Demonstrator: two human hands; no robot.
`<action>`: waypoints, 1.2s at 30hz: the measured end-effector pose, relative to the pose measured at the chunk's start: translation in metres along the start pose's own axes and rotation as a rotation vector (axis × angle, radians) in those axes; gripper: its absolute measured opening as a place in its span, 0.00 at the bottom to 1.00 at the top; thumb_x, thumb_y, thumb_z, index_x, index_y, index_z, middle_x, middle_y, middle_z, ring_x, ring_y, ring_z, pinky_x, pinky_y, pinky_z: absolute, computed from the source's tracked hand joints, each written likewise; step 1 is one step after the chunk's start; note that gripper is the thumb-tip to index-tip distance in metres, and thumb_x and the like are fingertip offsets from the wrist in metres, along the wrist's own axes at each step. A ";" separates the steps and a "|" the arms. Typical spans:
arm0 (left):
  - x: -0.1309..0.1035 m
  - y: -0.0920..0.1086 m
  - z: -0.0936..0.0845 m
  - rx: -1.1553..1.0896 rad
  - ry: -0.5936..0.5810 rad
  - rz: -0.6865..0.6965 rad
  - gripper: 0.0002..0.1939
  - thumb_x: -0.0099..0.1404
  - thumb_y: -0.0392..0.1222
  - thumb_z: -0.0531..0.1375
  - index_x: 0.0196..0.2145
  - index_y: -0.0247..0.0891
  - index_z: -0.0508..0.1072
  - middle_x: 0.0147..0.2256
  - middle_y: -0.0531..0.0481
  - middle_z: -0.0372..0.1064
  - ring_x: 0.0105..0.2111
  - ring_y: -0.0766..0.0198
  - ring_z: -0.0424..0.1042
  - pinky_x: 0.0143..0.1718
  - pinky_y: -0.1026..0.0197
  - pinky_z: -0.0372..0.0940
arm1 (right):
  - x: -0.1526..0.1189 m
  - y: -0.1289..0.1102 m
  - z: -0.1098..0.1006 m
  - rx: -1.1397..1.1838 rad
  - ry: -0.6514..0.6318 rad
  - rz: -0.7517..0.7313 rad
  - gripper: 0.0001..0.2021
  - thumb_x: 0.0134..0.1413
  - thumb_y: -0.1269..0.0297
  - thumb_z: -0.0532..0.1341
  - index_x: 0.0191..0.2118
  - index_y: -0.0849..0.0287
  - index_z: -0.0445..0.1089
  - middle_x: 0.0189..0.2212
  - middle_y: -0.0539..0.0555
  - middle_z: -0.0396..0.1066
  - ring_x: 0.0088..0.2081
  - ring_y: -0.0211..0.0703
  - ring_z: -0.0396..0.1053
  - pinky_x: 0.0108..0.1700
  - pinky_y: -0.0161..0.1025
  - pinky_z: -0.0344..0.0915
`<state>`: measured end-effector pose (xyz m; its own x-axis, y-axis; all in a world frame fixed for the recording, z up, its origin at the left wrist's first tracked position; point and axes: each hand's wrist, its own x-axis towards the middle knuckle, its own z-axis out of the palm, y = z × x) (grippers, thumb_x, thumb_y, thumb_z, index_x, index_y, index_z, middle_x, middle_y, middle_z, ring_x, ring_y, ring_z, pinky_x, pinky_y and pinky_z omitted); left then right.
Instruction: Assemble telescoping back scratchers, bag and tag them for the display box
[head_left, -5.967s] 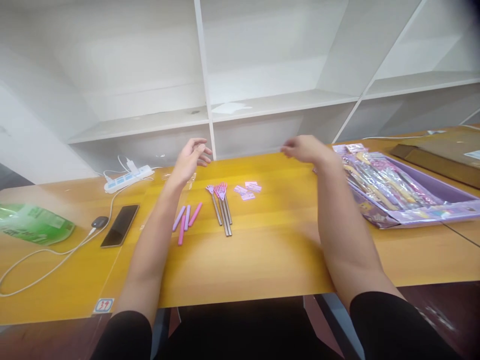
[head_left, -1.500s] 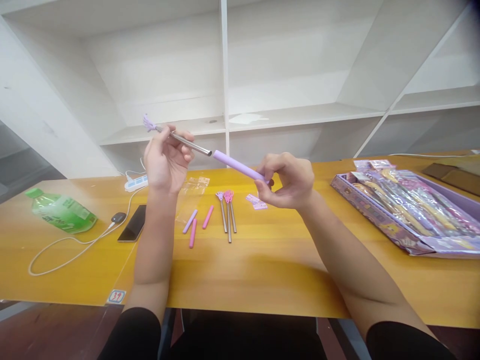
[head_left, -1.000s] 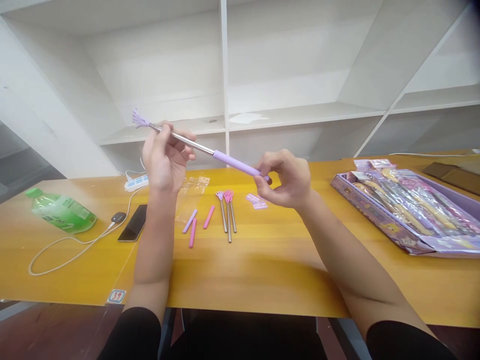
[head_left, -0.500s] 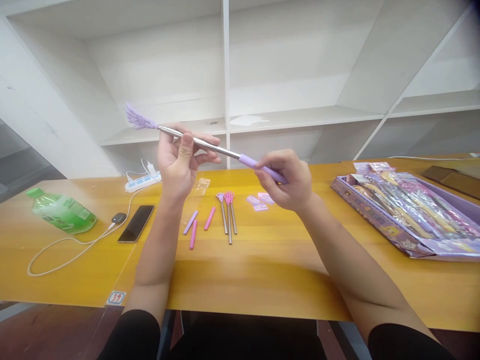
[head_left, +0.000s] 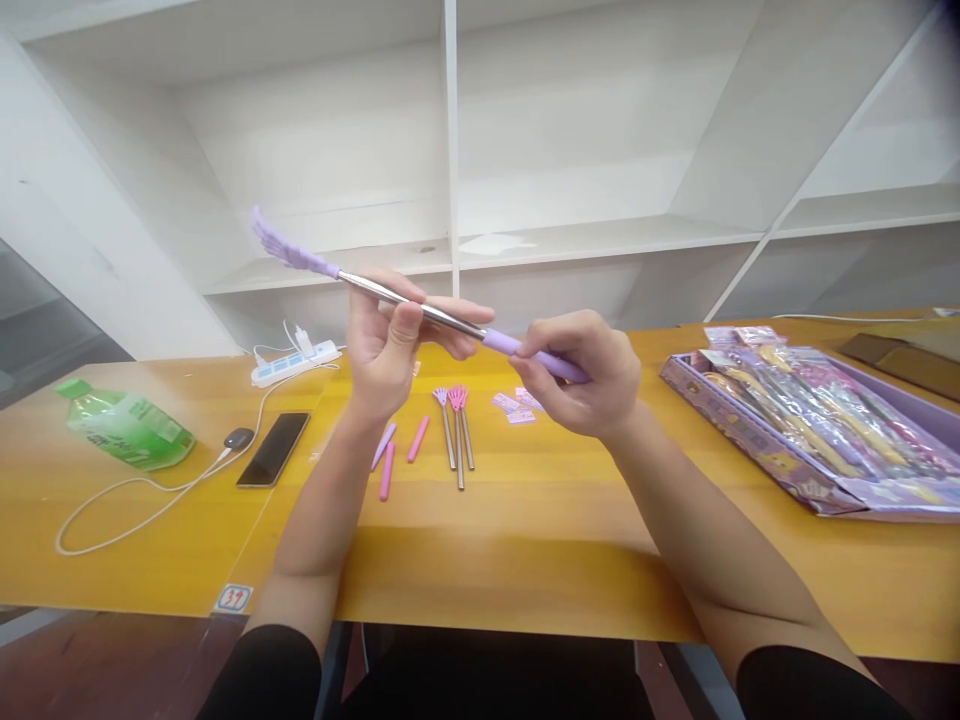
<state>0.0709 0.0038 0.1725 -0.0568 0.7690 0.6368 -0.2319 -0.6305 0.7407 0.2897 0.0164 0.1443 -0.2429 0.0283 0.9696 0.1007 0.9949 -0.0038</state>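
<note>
A purple back scratcher [head_left: 384,292] with a hand-shaped head and a steel rod is held up over the table, head to the left. My left hand [head_left: 390,345] pinches its rod between thumb and fingers. At the other end, my right hand [head_left: 585,370] grips the purple handle sleeve [head_left: 501,343]. Below lie several steel rods with hand-shaped heads, a pink head [head_left: 458,400] and a purple head [head_left: 440,397] among them. Left of these rest two pink handle sleeves [head_left: 418,440] and a purple one [head_left: 383,446], partly covered by my left arm.
Small printed cards [head_left: 514,407] lie behind the rods. A display box [head_left: 750,440] of packaged scratchers stands at right. On the left are a green bottle [head_left: 127,425], a black phone [head_left: 274,450], a white cable and a power strip [head_left: 295,365]. White shelving [head_left: 592,245] rises behind.
My left hand has moved right along with the scratcher's rod, closer to my right hand. The scratcher's head has turned to a side view. My right hand has shifted slightly right and down.
</note>
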 end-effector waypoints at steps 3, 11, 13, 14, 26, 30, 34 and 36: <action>-0.003 -0.002 0.001 -0.001 -0.021 -0.020 0.22 0.75 0.65 0.67 0.45 0.48 0.64 0.40 0.51 0.87 0.27 0.60 0.81 0.24 0.62 0.73 | -0.001 0.000 0.000 0.016 0.002 0.019 0.12 0.68 0.74 0.66 0.50 0.51 0.68 0.26 0.41 0.67 0.20 0.30 0.56 0.21 0.34 0.53; -0.009 -0.009 0.006 -0.006 -0.141 0.014 0.30 0.68 0.71 0.71 0.42 0.47 0.63 0.42 0.50 0.86 0.30 0.60 0.82 0.23 0.63 0.71 | -0.003 0.001 0.010 0.077 0.023 0.036 0.10 0.70 0.74 0.64 0.48 0.51 0.67 0.26 0.41 0.67 0.18 0.29 0.54 0.20 0.33 0.52; -0.011 -0.012 0.008 0.034 -0.173 0.011 0.33 0.65 0.75 0.71 0.41 0.47 0.64 0.41 0.49 0.86 0.32 0.58 0.83 0.24 0.62 0.72 | -0.003 -0.001 0.017 0.158 0.044 0.025 0.11 0.70 0.75 0.62 0.49 0.51 0.66 0.28 0.42 0.70 0.20 0.29 0.60 0.20 0.32 0.56; -0.011 -0.013 0.009 0.048 -0.178 0.002 0.33 0.64 0.76 0.70 0.41 0.47 0.64 0.40 0.49 0.85 0.32 0.58 0.83 0.25 0.61 0.73 | -0.003 -0.001 0.020 0.199 0.049 0.022 0.11 0.71 0.75 0.61 0.49 0.51 0.64 0.31 0.44 0.74 0.21 0.30 0.65 0.21 0.31 0.59; -0.009 -0.024 0.014 -0.068 -0.375 0.115 0.27 0.72 0.68 0.69 0.42 0.44 0.65 0.37 0.52 0.82 0.32 0.61 0.84 0.29 0.62 0.77 | -0.010 -0.006 0.031 0.415 0.050 0.187 0.11 0.74 0.74 0.62 0.48 0.49 0.61 0.33 0.43 0.76 0.28 0.36 0.77 0.28 0.37 0.75; -0.005 -0.034 0.016 -0.110 -0.437 0.185 0.25 0.76 0.66 0.66 0.43 0.43 0.65 0.45 0.51 0.84 0.33 0.64 0.84 0.30 0.64 0.76 | -0.006 -0.017 0.034 0.447 0.110 0.263 0.13 0.73 0.72 0.65 0.45 0.49 0.60 0.30 0.42 0.74 0.25 0.36 0.74 0.23 0.36 0.70; -0.005 -0.038 0.018 -0.125 -0.476 0.169 0.23 0.78 0.65 0.64 0.45 0.44 0.65 0.49 0.52 0.85 0.27 0.67 0.81 0.29 0.63 0.76 | -0.001 -0.028 0.035 0.432 0.190 0.411 0.18 0.71 0.69 0.69 0.39 0.49 0.56 0.24 0.40 0.70 0.23 0.38 0.74 0.22 0.36 0.68; -0.005 -0.039 0.018 -0.117 -0.496 0.136 0.23 0.78 0.67 0.63 0.45 0.44 0.65 0.49 0.52 0.85 0.25 0.68 0.79 0.29 0.61 0.77 | 0.000 -0.031 0.035 0.436 0.230 0.463 0.20 0.73 0.63 0.68 0.38 0.50 0.54 0.24 0.40 0.69 0.22 0.38 0.73 0.23 0.37 0.69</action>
<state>0.0978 0.0220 0.1443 0.3655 0.5209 0.7714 -0.3629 -0.6834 0.6335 0.2529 -0.0115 0.1362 -0.0522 0.4876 0.8715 -0.2649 0.8347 -0.4828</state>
